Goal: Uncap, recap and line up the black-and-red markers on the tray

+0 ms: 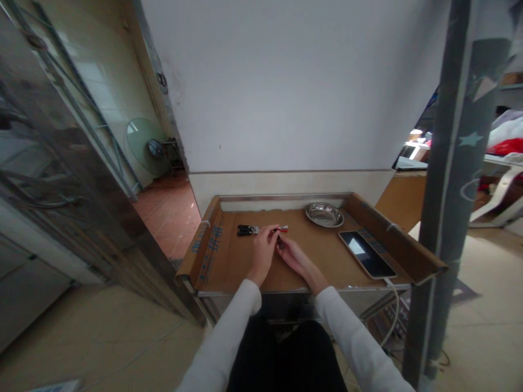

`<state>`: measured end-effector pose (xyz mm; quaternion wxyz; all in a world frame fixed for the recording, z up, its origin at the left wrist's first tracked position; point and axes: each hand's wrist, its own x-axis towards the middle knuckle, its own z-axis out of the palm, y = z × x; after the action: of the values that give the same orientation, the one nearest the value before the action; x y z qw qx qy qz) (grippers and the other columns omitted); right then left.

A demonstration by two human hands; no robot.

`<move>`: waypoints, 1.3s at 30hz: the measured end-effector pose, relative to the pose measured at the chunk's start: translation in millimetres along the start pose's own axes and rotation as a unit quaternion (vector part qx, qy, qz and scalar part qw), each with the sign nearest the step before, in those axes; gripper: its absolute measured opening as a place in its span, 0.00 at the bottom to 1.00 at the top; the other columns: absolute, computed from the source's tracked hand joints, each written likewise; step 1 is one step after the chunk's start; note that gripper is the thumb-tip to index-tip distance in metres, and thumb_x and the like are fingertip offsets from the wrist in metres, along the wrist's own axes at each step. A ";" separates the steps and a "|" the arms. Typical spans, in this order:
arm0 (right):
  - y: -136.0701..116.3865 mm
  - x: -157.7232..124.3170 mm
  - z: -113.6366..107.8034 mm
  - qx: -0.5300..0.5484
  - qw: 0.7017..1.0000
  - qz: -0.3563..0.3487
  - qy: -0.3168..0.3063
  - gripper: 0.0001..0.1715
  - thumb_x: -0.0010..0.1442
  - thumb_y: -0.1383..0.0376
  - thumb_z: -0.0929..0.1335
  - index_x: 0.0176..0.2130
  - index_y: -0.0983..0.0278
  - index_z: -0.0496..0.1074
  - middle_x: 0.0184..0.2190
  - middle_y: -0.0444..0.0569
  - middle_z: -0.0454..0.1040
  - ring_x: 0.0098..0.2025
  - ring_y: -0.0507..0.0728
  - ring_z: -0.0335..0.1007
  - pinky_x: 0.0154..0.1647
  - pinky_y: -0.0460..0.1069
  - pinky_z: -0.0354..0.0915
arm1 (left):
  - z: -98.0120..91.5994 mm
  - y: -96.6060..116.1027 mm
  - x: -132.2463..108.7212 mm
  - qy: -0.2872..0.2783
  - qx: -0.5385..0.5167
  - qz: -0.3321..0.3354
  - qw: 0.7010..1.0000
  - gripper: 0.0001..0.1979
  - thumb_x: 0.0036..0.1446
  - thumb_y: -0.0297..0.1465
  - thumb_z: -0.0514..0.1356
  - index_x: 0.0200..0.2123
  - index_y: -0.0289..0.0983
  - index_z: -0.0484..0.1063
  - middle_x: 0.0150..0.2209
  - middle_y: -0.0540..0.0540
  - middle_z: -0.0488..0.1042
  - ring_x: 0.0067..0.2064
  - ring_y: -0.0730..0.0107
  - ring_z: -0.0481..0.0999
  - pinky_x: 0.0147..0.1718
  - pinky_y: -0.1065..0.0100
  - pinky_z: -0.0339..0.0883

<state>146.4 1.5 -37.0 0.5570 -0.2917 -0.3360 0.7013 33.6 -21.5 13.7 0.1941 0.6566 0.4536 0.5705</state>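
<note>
My left hand (264, 246) and my right hand (295, 256) meet over the cardboard-lined table (232, 267), fingers closed and tips nearly touching. Between the fingertips is something small and dark, too small to name. Just beyond the fingers shows a slim red piece with a silvery end (284, 229); I cannot tell if it is held or lies on the cardboard. To the left of my left hand lie a few slim tools with black handles and metal ends (247, 230), partly hidden by that hand.
A round metal dish (324, 214) sits at the back right of the table. Nearer, a phone (366, 255) lies with a white cable (395, 313) hanging over the front edge. Cardboard walls (402, 242) rise along the sides. A grey post (453, 179) stands at the right.
</note>
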 end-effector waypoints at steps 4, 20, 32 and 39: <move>-0.3 0.4 -6.3 0.031 0.998 0.042 -0.028 0.06 0.53 0.63 0.69 0.34 0.63 0.73 0.30 0.45 0.76 0.25 0.48 0.68 0.26 0.42 0.67 | -3.9 -4.9 7.4 0.006 -0.036 -0.019 0.999 0.08 0.56 0.32 0.58 0.38 0.38 0.73 0.39 0.45 0.76 0.41 0.69 0.74 0.43 0.66 0.67; -18.9 -5.5 -29.8 -0.319 0.922 -0.186 0.112 0.17 0.49 0.56 0.70 0.37 0.64 0.75 0.34 0.50 0.77 0.34 0.56 0.72 0.43 0.54 0.67 | -5.9 -70.0 1.6 -0.060 -0.086 -0.190 0.976 0.05 0.46 0.21 0.62 0.30 0.33 0.73 0.31 0.46 0.76 0.33 0.73 0.74 0.38 0.67 0.68; -15.3 2.8 -28.4 -0.716 0.627 -0.304 -0.034 0.12 0.59 0.67 0.63 0.43 0.60 0.71 0.44 0.51 0.72 0.48 0.59 0.65 0.47 0.54 0.60 | 15.7 -79.5 14.7 -0.111 0.091 -0.007 0.990 0.10 0.52 0.18 0.54 0.35 0.37 0.70 0.38 0.46 0.70 0.43 0.67 0.69 0.45 0.63 0.64; -17.0 -3.8 -39.3 -0.774 0.570 -0.269 0.052 0.11 0.61 0.61 0.62 0.38 0.61 0.72 0.37 0.52 0.71 0.42 0.59 0.64 0.42 0.52 0.58 | 8.4 -67.6 2.6 -0.173 0.173 0.095 0.965 0.10 0.55 0.22 0.54 0.39 0.38 0.69 0.40 0.46 0.68 0.47 0.65 0.67 0.50 0.60 0.61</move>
<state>188.0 6.1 -47.1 0.2983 -0.5435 -0.7842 -0.0254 15.9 17.5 -39.3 0.0978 0.8087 0.4408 0.3770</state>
